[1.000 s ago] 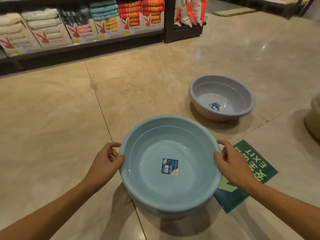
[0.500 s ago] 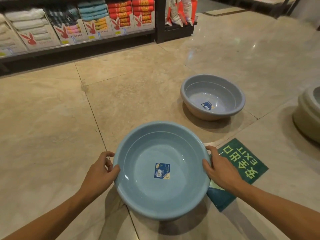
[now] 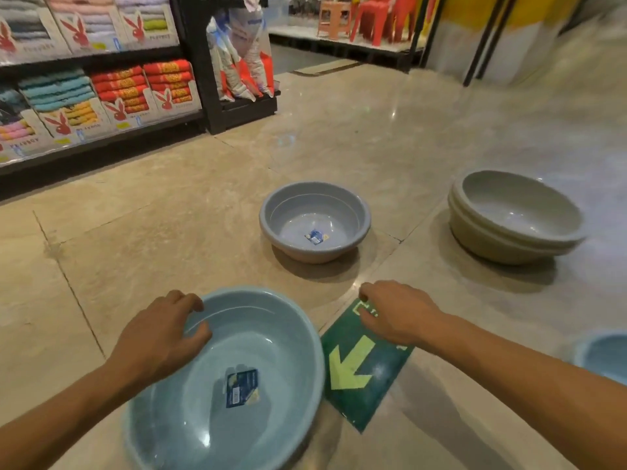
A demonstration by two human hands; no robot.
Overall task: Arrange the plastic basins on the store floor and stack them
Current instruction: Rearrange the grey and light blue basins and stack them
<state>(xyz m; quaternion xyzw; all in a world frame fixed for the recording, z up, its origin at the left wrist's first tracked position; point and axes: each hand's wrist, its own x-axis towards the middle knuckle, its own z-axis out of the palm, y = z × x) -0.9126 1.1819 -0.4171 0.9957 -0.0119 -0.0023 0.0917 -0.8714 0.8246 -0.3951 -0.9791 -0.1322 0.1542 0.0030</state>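
Retail shop interior: black display shelving [image 3: 195, 62] stocked with boxed, folded towels [image 3: 122, 89], stacked plastic stools [image 3: 369, 18] on a far platform, barcode-labelled basins [image 3: 288, 247] on polished tile floor [image 3: 373, 137], green arrow sticker [image 3: 363, 378] beside them

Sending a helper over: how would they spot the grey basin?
Start at the green floor sign. Just beyond its far corner sits the grey basin. Unlike the beige stack to its right, it is single, with a sticker inside.
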